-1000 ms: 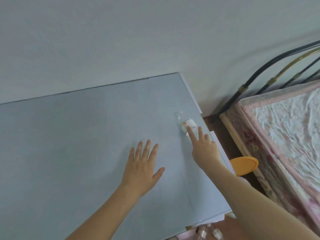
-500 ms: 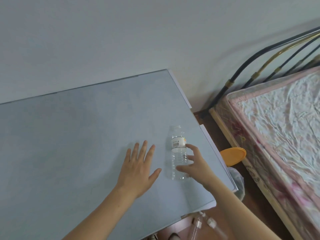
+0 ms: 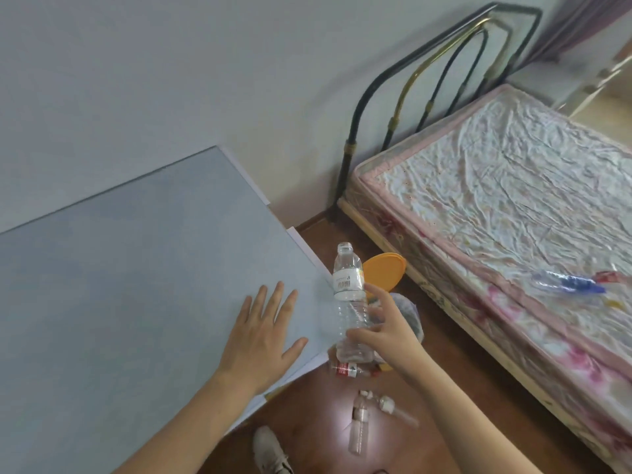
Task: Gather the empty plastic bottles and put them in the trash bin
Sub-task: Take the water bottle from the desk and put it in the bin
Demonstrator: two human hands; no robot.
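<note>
My right hand (image 3: 384,331) grips the lower body of a clear, capless plastic bottle (image 3: 349,295) with a white label, held upright just past the table's right edge. Behind it stands the trash bin (image 3: 408,307) lined with a clear bag, its orange lid (image 3: 384,270) tipped up. My left hand (image 3: 263,331) lies flat, fingers spread, on the grey table (image 3: 119,285). A red-labelled bottle (image 3: 352,370) and two clear bottles (image 3: 359,425) lie on the floor. A blue-labelled bottle (image 3: 567,282) lies on the bed.
A bed with a pink floral mattress (image 3: 496,200) and a black and brass metal headboard (image 3: 417,94) fills the right side. A narrow strip of brown wooden floor (image 3: 314,415) separates table and bed. My shoe (image 3: 272,449) shows at the bottom.
My right hand has lifted the bottle off the table and carried it right, past the table edge. The view has swung right, showing the bed and floor bottles. The left hand has stayed flat.
</note>
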